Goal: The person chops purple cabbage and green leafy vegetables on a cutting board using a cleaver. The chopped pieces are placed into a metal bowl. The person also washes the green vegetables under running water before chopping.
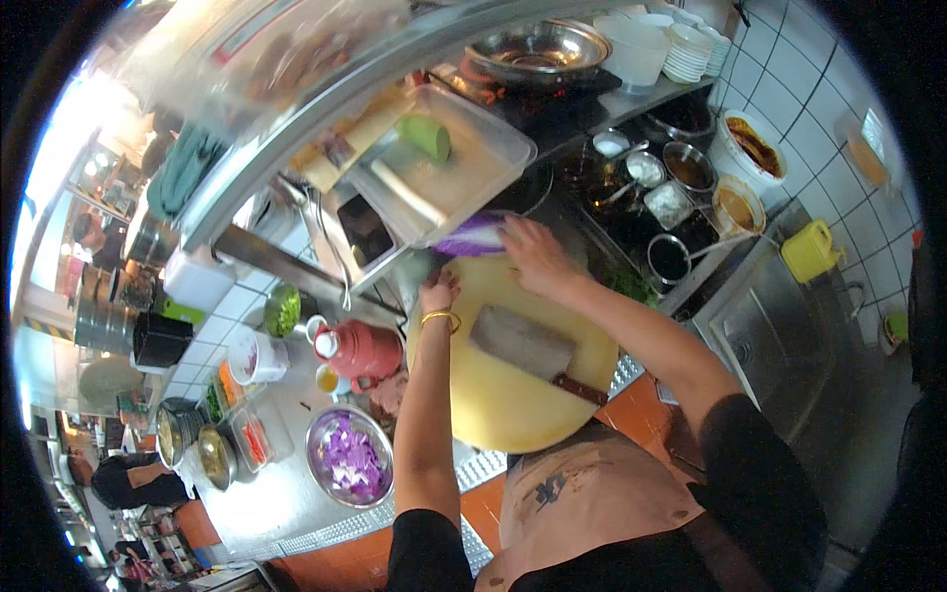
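Observation:
A purple and white cabbage piece (477,235) lies at the far edge of a round yellow cutting board (510,414), partly under a clear plastic tray (510,159). My right hand (538,255) is at its right end, fingers extended and blurred; whether they grip it I cannot tell. Near the board's far left edge is my left hand (439,288), a gold bangle on the wrist. Its fingers curl beside a dark greenish thing (414,270) too blurred to name. A cleaver (521,340) with a brown wooden handle rests flat on the board, touched by neither hand.
Left of the board stand a red thermos jug (364,348) and a steel bowl (314,473) of cut purple cabbage. Sauce and seasoning containers (688,166) stand at the right, before a steel sink (769,355). A metal shelf edge (296,126) crosses overhead. Another person (133,477) is far left.

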### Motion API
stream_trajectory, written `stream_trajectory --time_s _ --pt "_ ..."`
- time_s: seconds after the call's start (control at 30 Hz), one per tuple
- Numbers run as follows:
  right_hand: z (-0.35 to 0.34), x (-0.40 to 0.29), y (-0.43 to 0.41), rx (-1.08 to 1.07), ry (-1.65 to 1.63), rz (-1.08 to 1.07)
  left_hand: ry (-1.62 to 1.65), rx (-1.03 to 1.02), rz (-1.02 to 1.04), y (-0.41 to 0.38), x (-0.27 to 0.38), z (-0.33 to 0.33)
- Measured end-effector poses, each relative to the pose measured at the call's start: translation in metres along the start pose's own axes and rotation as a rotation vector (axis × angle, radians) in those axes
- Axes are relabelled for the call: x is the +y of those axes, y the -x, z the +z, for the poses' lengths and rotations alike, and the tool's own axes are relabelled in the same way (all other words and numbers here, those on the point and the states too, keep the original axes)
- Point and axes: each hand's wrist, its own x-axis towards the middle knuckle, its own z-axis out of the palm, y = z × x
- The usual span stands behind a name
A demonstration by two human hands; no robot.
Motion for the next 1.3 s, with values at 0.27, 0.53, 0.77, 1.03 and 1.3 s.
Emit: stream_trajectory --time_s 0.27,0.53,0.77,1.03,1.3 --pt "0.072 0.048 -0.111 -0.557 -0.265 0.027 0.245 0.026 -0.113 -0.041 -0.028 0.052" --pt "0.091 0.079 -0.076 -0.609 -1.514 0.336 -0.102 0.21 0.194 0.047 0.048 0.095" --pt "0.019 0.069 -0.012 -0.645 -2.0 0.576 -0.107 -0.012 0.055 0.058 0.053 0.093" --pt "0.027 0.079 0.016 -0.553 -1.957 0.57 -0.239 -0.169 0.098 0.05 0.053 0.089" --pt "0.01 0.094 0.021 -0.509 -1.607 0.437 -0.13 -0.235 0.036 0.06 0.052 0.097"
